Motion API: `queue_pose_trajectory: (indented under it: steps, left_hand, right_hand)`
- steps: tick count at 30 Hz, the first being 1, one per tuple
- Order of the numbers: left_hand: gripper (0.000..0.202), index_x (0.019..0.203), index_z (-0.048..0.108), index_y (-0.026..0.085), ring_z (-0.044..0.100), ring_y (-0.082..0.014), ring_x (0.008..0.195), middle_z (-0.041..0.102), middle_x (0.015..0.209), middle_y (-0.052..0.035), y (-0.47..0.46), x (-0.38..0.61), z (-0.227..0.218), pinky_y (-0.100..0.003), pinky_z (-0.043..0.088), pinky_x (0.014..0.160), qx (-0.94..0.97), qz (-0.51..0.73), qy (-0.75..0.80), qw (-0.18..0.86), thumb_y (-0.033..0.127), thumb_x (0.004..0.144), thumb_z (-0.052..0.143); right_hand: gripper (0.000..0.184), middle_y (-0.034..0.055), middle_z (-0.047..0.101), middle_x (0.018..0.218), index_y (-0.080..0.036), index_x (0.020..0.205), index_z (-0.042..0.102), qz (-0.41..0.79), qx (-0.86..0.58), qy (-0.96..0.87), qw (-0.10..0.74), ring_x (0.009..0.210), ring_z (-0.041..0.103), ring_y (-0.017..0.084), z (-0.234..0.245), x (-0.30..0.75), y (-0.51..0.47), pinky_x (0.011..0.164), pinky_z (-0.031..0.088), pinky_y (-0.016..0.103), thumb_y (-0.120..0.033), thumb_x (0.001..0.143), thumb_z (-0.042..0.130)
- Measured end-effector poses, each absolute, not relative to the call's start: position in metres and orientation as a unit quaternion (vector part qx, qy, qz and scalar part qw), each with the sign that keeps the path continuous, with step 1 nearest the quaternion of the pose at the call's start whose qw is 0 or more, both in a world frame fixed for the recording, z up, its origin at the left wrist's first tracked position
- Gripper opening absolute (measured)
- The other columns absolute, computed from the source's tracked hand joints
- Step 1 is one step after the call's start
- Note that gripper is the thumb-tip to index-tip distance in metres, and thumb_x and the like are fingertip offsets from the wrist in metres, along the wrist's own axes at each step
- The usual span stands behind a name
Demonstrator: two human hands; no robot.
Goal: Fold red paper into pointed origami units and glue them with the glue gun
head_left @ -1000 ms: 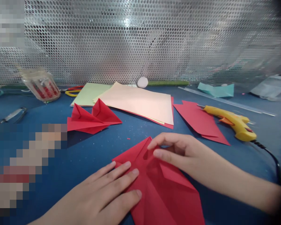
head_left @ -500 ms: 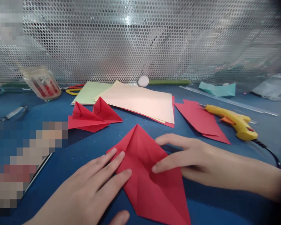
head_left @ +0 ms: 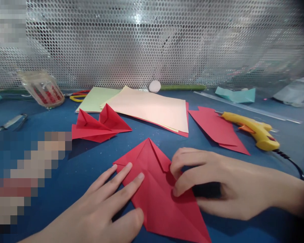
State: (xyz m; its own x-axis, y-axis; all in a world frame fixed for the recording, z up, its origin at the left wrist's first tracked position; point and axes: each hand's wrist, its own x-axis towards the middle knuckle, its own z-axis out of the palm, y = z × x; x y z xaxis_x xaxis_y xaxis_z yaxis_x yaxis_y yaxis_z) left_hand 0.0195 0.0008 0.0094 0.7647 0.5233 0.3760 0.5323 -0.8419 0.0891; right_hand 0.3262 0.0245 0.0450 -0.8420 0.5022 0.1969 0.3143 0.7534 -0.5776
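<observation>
A sheet of red folded paper (head_left: 157, 202) lies creased on the blue table, one corner pointing away from me. Across its left side, my left hand (head_left: 103, 199) rests with spread fingers, the fingertips pressing the paper flat. My right hand (head_left: 205, 179) is at the paper's right edge, fingers curled down onto it beside a folded-over flap (head_left: 159, 155). Whether the right fingers pinch the edge or only press on it is partly hidden. Beyond them stands another red folded paper piece (head_left: 101, 125) with two raised peaks.
Stacked coloured sheets (head_left: 152, 108) lie behind. To the right are red paper pieces (head_left: 220, 128) and a yellow glue gun (head_left: 253, 130) with a black cord. A glass jar (head_left: 44, 89), scissors (head_left: 78, 97) and a perforated metal screen (head_left: 142, 44) stand at the back.
My right fingers have curled in and shifted to the paper's right edge, where a flap now lies folded over. My left thumb has come up onto the paper's lower left edge.
</observation>
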Motion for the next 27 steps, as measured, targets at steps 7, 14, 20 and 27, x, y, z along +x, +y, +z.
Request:
queue_pose_trajectory:
  steps: [7,14,20,27]
  left_hand:
    - [0.005,0.110,0.078,0.034,0.060,-0.0281,0.154,0.075,0.152,-0.0004,-0.008,0.004,-0.003,-0.049,0.043,0.131,-0.947,-0.192,-0.257,-0.007,0.038,0.108,0.075]
    - [0.010,0.114,0.079,0.035,0.067,-0.0285,0.147,0.080,0.145,-0.0010,-0.007,0.007,0.002,-0.049,0.049,0.127,-0.947,-0.193,-0.258,0.007,0.042,0.107,0.076]
    - [0.030,0.129,0.079,0.036,0.073,-0.0297,0.138,0.081,0.140,-0.0023,-0.006,0.015,0.008,-0.044,0.057,0.121,-0.942,-0.195,-0.271,0.017,0.053,0.104,0.076]
    - [0.035,0.133,0.077,0.032,0.079,-0.0099,0.122,0.086,0.122,0.0102,-0.009,-0.001,0.000,-0.021,0.039,0.129,-0.949,-0.257,-0.180,0.031,0.014,0.115,0.053]
  right_hand:
    - [0.029,0.0066,0.072,0.097,-0.021,0.099,0.093,0.386,-0.239,-0.874,0.175,0.090,0.075,0.015,0.039,0.322,0.030,0.081,0.062,0.024,-0.045,0.108,0.079]
    - [0.063,0.0030,0.071,0.079,-0.022,0.079,0.077,0.367,-0.352,-0.831,0.226,0.075,0.065,0.016,0.031,0.299,0.020,0.070,0.054,0.028,-0.071,0.112,0.056]
    - [0.035,-0.0023,0.062,0.071,-0.023,0.077,0.065,0.313,-0.442,-0.803,0.251,0.063,0.052,0.014,0.025,0.285,0.012,0.058,0.042,0.026,-0.039,0.108,0.069]
    - [0.029,-0.0034,0.060,0.070,-0.023,0.074,0.062,0.281,-0.475,-0.792,0.260,0.063,0.052,0.014,0.024,0.280,0.009,0.058,0.043,0.025,-0.026,0.101,0.073]
